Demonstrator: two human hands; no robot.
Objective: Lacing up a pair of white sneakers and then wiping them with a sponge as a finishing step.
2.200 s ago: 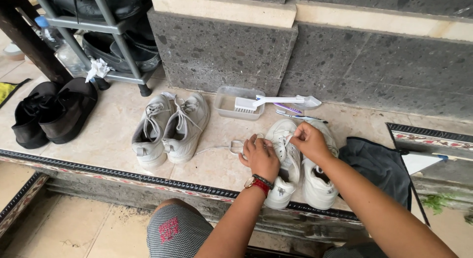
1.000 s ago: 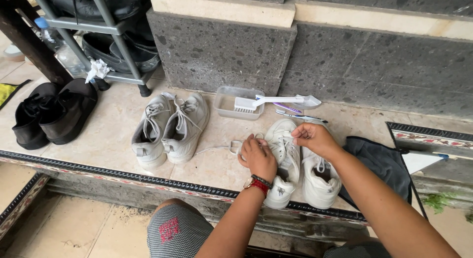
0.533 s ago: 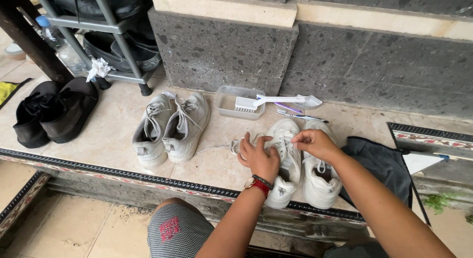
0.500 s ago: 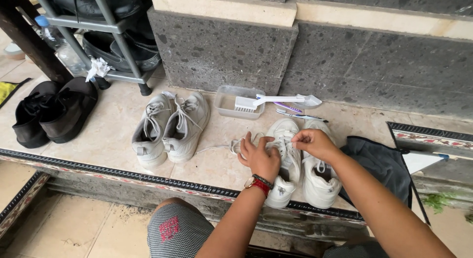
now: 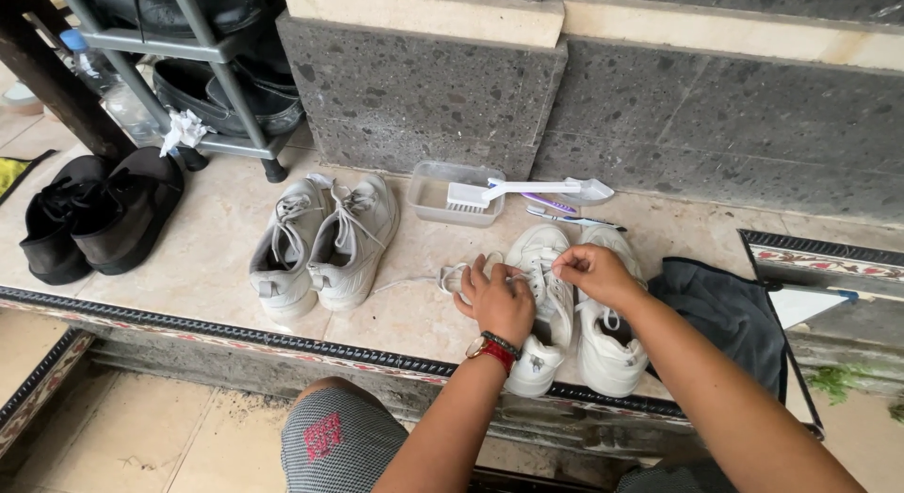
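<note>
A pair of white sneakers stands on the tiled step in front of me. My left hand (image 5: 497, 302) rests on the left sneaker (image 5: 539, 309) of that pair and grips its white lace (image 5: 450, 277), which trails off to the left. My right hand (image 5: 591, 272) pinches the same lace over the shoe's tongue. The right sneaker (image 5: 607, 347) of the pair sits beside it, partly under my right forearm. A red and black band is on my left wrist.
A second pair of worn grey-white sneakers (image 5: 320, 246) stands to the left. Black shoes (image 5: 94, 215) are farther left. A clear plastic tub (image 5: 443, 199) with a white brush (image 5: 527, 189) sits by the stone wall. A dark cloth (image 5: 730, 314) lies right. A metal shoe rack (image 5: 188, 50) stands back left.
Both hands have shifted lower over the left white sneaker, working its lace; the loose lace now trails further out to the left.
</note>
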